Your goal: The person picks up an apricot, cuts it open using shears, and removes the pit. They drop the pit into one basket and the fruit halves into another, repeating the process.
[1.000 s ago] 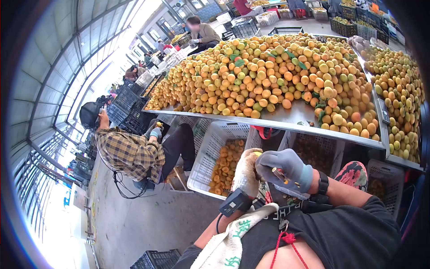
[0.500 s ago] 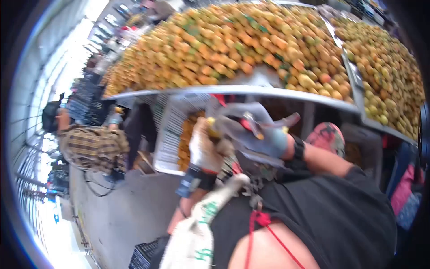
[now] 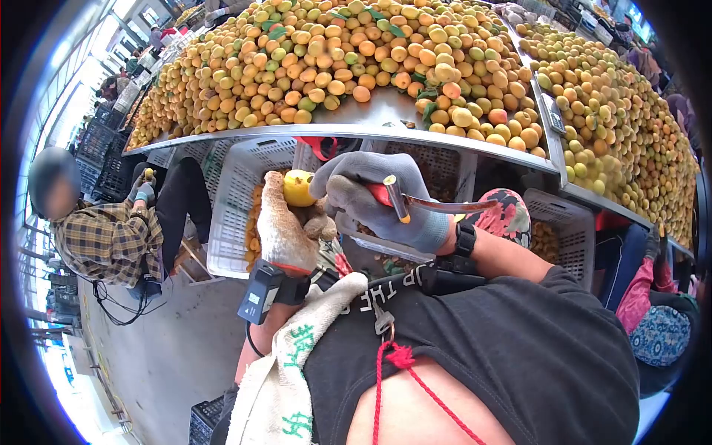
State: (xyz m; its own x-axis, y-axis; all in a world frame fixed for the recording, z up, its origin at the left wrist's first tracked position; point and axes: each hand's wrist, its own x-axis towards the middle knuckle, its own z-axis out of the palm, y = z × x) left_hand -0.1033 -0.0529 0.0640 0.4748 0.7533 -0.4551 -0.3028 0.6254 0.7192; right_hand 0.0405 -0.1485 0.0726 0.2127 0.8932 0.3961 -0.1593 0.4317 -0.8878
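My left hand (image 3: 280,228), in a stained white glove, is closed around a yellow apricot (image 3: 299,188) held up near its fingertips. Right against the fruit, my right hand (image 3: 382,194) in a grey glove is closed on a red-handled tool (image 3: 380,194). A short rod end and a long, curved, dark metal piece stick out of the fist toward the right. The front end of the tool is hidden by my fingers. Below the left hand stands a white crate (image 3: 236,194) with orange fruit pieces in it.
A metal-edged sorting table (image 3: 356,132) bears a big heap of apricots (image 3: 297,74). More white crates (image 3: 567,222) stand under it. A person in a plaid shirt (image 3: 122,245) sits at left; another in pink sleeves (image 3: 638,297) is at right. A black crate (image 3: 202,419) stands on the floor.
The view has shifted and become sharp. Both hands stay close together, and the yellow apricot now shows more clearly between them. The seated person's head has come into view.
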